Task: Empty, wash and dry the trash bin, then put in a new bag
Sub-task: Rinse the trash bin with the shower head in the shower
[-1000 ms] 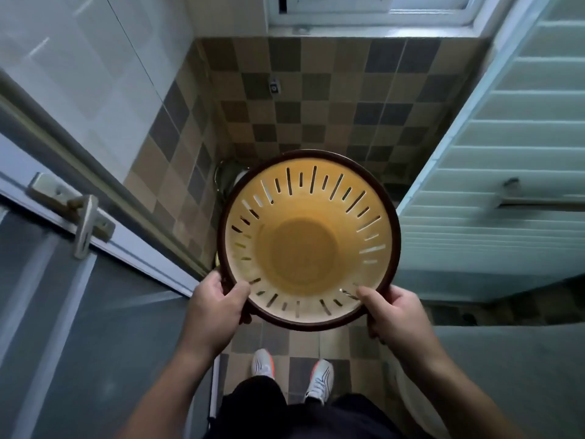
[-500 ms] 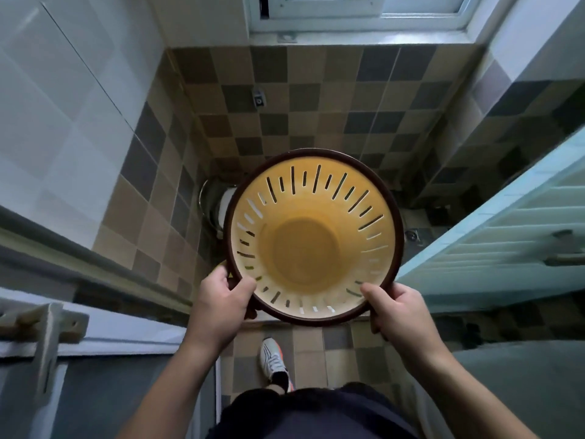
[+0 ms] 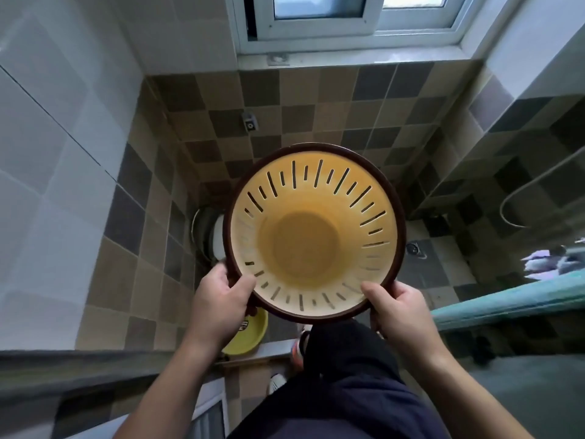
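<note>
Yellow plastic is filling the middle of the view: the trash bin (image 3: 305, 242), slotted round its upper wall and edged with a dark brown rim, is being held mouth-up between both hands, out in front of the person's waist and above the tiled floor (image 3: 443, 274). The left hand (image 3: 221, 301) is gripping the near-left part of the rim, thumb lying over the inside and fingers curling underneath. The right hand (image 3: 397, 307) is gripping the near-right part in the same way, thumb on the inner wall.

Nothing is lying inside the bin, and no bag is lining it, so the emptying is looking done. The inside is not showing any water or suds that can be made out, so the washing is probably not yet begun, though a dry and a damp surface are hard to tell apart here. Drying and fitting a new bag are both left to do; no new bag is showing anywhere.

Just below the left hand a small yellow basin (image 3: 247, 335) is sitting on the floor. Beyond the right hand, further out, a floor drain (image 3: 415, 250) is showing, and a hose (image 3: 519, 198) is looping down the wall to that hand's outer side. A window (image 3: 319, 14) is standing well beyond the bin.
</note>
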